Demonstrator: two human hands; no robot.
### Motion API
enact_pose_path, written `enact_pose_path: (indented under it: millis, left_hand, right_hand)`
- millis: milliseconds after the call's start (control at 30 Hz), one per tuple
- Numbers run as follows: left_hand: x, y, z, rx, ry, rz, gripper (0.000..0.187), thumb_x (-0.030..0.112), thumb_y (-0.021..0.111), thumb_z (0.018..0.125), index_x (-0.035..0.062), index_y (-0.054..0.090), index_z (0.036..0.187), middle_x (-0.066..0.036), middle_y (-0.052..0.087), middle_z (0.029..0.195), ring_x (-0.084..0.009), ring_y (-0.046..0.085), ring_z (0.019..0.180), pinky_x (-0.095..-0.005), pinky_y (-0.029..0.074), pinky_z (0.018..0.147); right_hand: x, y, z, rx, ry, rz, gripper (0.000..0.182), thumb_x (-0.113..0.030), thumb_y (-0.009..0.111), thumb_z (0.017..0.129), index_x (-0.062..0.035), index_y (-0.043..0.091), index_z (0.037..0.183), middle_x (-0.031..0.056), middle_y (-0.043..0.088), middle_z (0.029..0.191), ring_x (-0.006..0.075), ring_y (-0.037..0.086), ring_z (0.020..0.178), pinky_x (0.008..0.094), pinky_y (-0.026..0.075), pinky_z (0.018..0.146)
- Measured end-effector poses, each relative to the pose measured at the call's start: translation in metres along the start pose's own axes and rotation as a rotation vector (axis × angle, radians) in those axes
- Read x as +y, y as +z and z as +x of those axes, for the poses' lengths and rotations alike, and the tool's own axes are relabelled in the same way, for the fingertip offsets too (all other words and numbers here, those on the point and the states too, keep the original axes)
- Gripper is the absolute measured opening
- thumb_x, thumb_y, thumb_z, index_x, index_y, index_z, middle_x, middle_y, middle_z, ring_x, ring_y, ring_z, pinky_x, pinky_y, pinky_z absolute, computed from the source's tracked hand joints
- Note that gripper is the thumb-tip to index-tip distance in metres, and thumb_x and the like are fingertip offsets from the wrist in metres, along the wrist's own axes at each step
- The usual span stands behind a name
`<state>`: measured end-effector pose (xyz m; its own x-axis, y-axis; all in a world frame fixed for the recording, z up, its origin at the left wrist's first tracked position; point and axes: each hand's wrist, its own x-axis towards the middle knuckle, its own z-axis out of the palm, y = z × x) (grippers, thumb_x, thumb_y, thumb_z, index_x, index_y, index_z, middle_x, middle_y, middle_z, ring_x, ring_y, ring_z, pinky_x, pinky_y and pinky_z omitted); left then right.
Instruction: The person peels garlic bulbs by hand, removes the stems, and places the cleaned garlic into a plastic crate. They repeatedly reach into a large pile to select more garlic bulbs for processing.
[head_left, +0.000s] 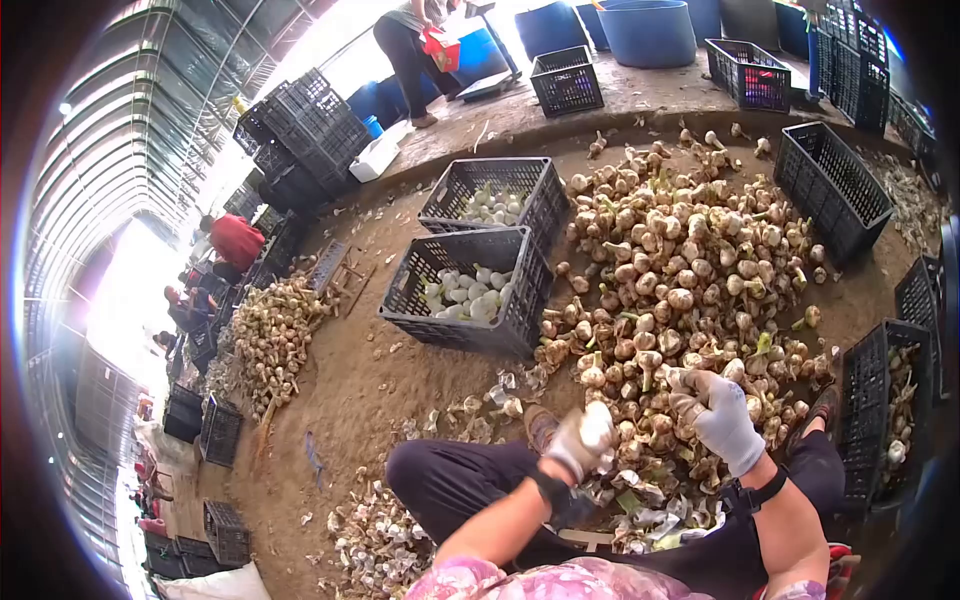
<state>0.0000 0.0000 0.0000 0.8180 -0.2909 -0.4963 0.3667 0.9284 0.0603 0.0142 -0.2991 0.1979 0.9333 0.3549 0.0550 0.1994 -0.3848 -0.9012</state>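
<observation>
My left hand [578, 443], in a pale work glove, is closed around a whitish garlic bulb [597, 424] above my lap; its outline is a little blurred. My right hand [722, 415], gloved too, is held over the near edge of a big heap of unpeeled garlic [690, 255]. Its fingers are curled in, and what they hold, if anything, I cannot make out. Loose garlic skins [655, 525] lie between my legs. Ahead to the left, a black crate [455, 330] contains clean white bulbs, and a second black crate [490, 170] behind it contains more.
More black crates stand on the right [835, 195] and along the raised ledge [566, 82]. Peeled skins [380, 550] are scattered at my left knee. Another garlic heap [275, 335] lies farther left, near seated people. Someone stands by blue tubs [645, 35] at the back.
</observation>
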Motion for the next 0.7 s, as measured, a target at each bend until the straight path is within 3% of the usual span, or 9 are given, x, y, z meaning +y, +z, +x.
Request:
enact_pose_path:
  millis: [100, 233, 367, 433, 500, 567, 600, 667, 700]
  left_hand:
    - [0.025, 0.148, -0.029, 0.091, 0.510, 0.158, 0.048, 0.044, 0.042, 0.099, 0.0029, 0.048, 0.124, -0.010, 0.061, 0.100, -0.0198, 0.061, 0.090, -0.0284, 0.056, 0.077]
    - [0.117, 0.231, 0.009, 0.115, 0.728, 0.178, 0.054, 0.055, 0.040, 0.097, 0.0068, 0.037, 0.121, -0.012, 0.056, 0.096, -0.0300, 0.058, 0.086, -0.0514, 0.046, 0.092]
    - [0.133, 0.116, 0.071, 0.435, 0.691, 0.409, 0.031, 0.041, 0.052, 0.095, 0.0125, 0.051, 0.082, -0.005, 0.055, 0.078, -0.0229, 0.057, 0.072, -0.0386, 0.050, 0.065]
    - [0.105, -0.007, 0.074, 0.150, 0.409, 0.897, 0.017, 0.028, 0.061, 0.088, 0.0145, 0.054, 0.080, -0.001, 0.057, 0.077, -0.0206, 0.059, 0.071, -0.0349, 0.049, 0.061]
    - [0.027, -0.074, 0.058, 0.522, 0.724, 2.504, 0.006, 0.019, 0.064, 0.080, 0.0136, 0.061, 0.080, -0.003, 0.062, 0.074, -0.0196, 0.062, 0.070, -0.0337, 0.050, 0.061]
    - [-0.059, -0.067, 0.028, 0.763, 0.406, 1.069, 0.008, 0.007, 0.058, 0.083, 0.0051, 0.065, 0.085, -0.006, 0.062, 0.065, -0.0221, 0.064, 0.066, -0.0356, 0.051, 0.061]
    - [-0.087, -0.090, 0.026, 0.714, 0.753, 1.602, 0.010, 0.005, 0.057, 0.084, 0.0014, 0.065, 0.089, -0.006, 0.061, 0.063, -0.0226, 0.063, 0.063, -0.0368, 0.051, 0.061]
    - [-0.124, -0.080, 0.010, 0.600, 0.846, 2.040, 0.019, 0.019, 0.056, 0.089, 0.0031, 0.063, 0.097, -0.018, 0.066, 0.086, -0.0383, 0.062, 0.082, -0.0455, 0.049, 0.076]
    - [-0.133, -0.080, 0.009, 0.589, 0.306, 1.999, 0.034, 0.027, 0.057, 0.089, 0.0045, 0.059, 0.115, -0.025, 0.062, 0.106, -0.0431, 0.057, 0.102, -0.0473, 0.046, 0.091]
  right_hand:
    - [0.006, -0.001, -0.012, 0.024, 0.014, 0.109, 0.021, -0.010, 0.066, 0.085, 0.0023, 0.063, 0.102, 0.0146, 0.068, 0.088, 0.0252, 0.066, 0.081, 0.0336, 0.050, 0.072]
    - [0.007, -0.011, -0.002, 0.125, 0.054, 0.150, 0.018, -0.008, 0.063, 0.087, 0.0047, 0.064, 0.101, 0.0156, 0.069, 0.090, 0.0206, 0.066, 0.083, 0.0314, 0.050, 0.074]
    - [0.012, -0.029, 0.006, 0.266, 0.074, 0.146, 0.017, -0.006, 0.062, 0.089, 0.0054, 0.064, 0.102, 0.0104, 0.069, 0.085, 0.0138, 0.065, 0.076, 0.0269, 0.051, 0.068]
    - [0.013, -0.038, 0.006, 0.278, 0.246, 0.526, 0.016, -0.005, 0.061, 0.090, 0.0058, 0.064, 0.101, 0.0075, 0.069, 0.083, 0.0094, 0.063, 0.071, 0.0224, 0.050, 0.063]
    - [0.010, -0.054, 0.008, 0.264, 0.314, 0.559, 0.017, -0.005, 0.060, 0.091, 0.0067, 0.064, 0.102, 0.0060, 0.068, 0.083, 0.0062, 0.060, 0.069, 0.0196, 0.049, 0.061]
    - [0.002, -0.058, 0.013, 0.326, 0.289, 0.527, 0.019, -0.007, 0.059, 0.092, 0.0073, 0.064, 0.102, 0.0054, 0.067, 0.081, 0.0054, 0.059, 0.067, 0.0196, 0.049, 0.060]
    - [0.002, -0.058, 0.013, 0.329, 0.306, 0.589, 0.018, -0.007, 0.059, 0.091, 0.0068, 0.065, 0.102, 0.0048, 0.067, 0.081, 0.0052, 0.059, 0.068, 0.0198, 0.049, 0.060]
    - [0.001, -0.058, 0.014, 0.299, 0.325, 0.570, 0.017, -0.006, 0.059, 0.090, 0.0060, 0.065, 0.100, 0.0046, 0.067, 0.081, 0.0064, 0.060, 0.070, 0.0213, 0.050, 0.063]
    - [0.000, -0.059, 0.015, 0.272, 0.302, 0.490, 0.016, -0.005, 0.060, 0.089, 0.0056, 0.065, 0.099, 0.0049, 0.067, 0.082, 0.0078, 0.061, 0.071, 0.0225, 0.050, 0.065]
